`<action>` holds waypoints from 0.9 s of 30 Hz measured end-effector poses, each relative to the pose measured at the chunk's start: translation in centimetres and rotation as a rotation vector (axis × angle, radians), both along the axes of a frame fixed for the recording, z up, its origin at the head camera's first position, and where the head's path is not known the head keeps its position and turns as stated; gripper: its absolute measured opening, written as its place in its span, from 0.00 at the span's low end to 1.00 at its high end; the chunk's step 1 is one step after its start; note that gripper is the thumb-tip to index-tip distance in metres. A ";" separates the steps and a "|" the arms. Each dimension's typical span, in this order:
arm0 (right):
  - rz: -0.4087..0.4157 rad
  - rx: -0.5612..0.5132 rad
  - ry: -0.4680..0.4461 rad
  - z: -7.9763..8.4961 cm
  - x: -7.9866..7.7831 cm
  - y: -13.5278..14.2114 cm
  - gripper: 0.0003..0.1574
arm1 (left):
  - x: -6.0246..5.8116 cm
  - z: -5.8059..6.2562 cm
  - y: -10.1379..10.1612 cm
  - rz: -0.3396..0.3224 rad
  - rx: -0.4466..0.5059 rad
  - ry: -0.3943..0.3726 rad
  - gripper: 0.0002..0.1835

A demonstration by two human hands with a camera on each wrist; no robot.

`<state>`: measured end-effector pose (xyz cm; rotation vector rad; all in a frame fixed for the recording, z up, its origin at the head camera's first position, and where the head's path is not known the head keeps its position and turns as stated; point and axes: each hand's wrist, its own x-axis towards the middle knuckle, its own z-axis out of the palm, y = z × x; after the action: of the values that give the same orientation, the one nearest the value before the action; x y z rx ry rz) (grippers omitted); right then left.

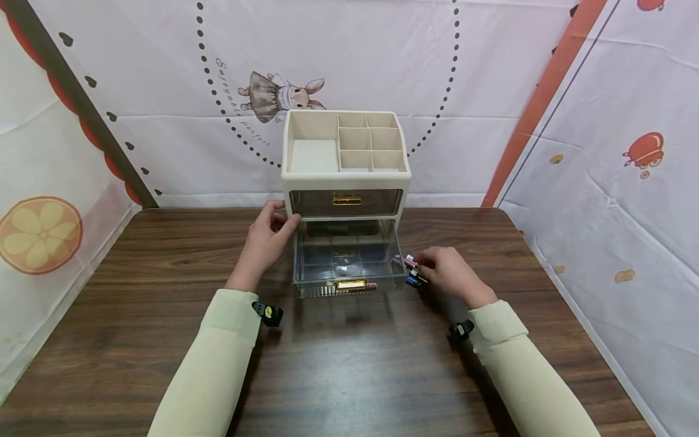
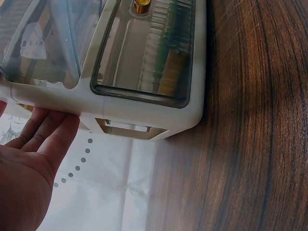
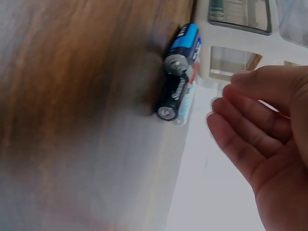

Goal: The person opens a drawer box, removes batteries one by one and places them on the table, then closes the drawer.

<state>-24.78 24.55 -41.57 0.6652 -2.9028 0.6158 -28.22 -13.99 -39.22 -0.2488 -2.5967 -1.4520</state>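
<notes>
A cream drawer organizer stands at the back of the table. Its clear drawer is pulled out beneath a closed upper drawer. On the organizer's left side my left hand grips the edge, thumb at the front corner and fingers along the side wall. Several batteries, black, blue and pale, lie bunched on the table by the organizer's right side. Just beside them is my right hand, its fingers loosely bent, with no battery visible between them.
The organizer's top has one large compartment and several small ones. Low down, a closed bottom drawer shows green and brown shapes through its front. Printed cloth hangs behind the wooden table.
</notes>
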 end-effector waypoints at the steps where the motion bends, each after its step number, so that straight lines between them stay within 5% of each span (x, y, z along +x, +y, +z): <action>1: 0.005 -0.006 0.015 0.2 0.1 -0.1 0.08 | 0.0 0.0 0.0 -0.001 -0.001 -0.002 0.33; 27: 0.029 -0.120 0.181 4.6 1.8 -1.7 0.09 | -0.1 -0.1 -0.1 -0.002 -0.007 -0.010 0.32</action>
<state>-23.02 22.86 -36.99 0.7095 -2.6713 0.6887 -28.34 -14.11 -39.35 -0.2462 -2.6101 -1.4491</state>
